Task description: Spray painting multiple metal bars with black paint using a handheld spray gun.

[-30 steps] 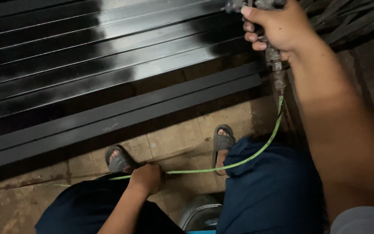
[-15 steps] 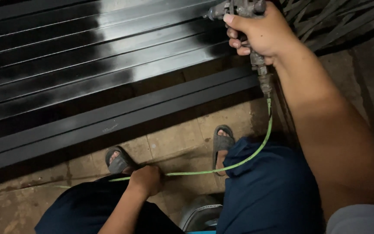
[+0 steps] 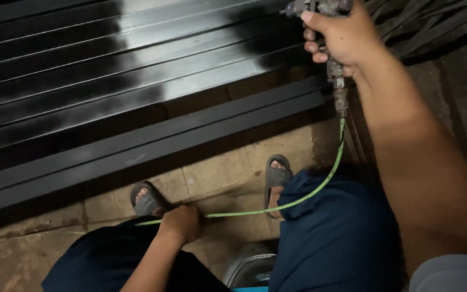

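Two hands are busy in my view. My right hand (image 3: 344, 40) is wrapped tight around the grip of a metal spray gun (image 3: 328, 32) near the top of the picture. That tool looks gray, hard and a bit dirty, and its round nose sticks out to the left. A short metal fitting hangs under it.

From that fitting a thin green hose (image 3: 320, 186) bends down in a soft curve. It looks smooth and rubbery. It runs across my lap to my left hand (image 3: 182, 223), which is closed around it, low down between my knees.

I see long black metal bars (image 3: 136, 92) lying side by side in front of me. They are straight and flat. Some parts shine wet and bright, and other parts look dull and dark. One more black bar lies apart from them, closer to my feet.

Both feet wear gray rubber sandals (image 3: 275, 178) on a floor (image 3: 217, 173) of square stone tiles, rough and stained brown. My trousers (image 3: 336, 238) are dark blue cloth. I sit on a round gray stool (image 3: 249, 267), and only its edge shows.
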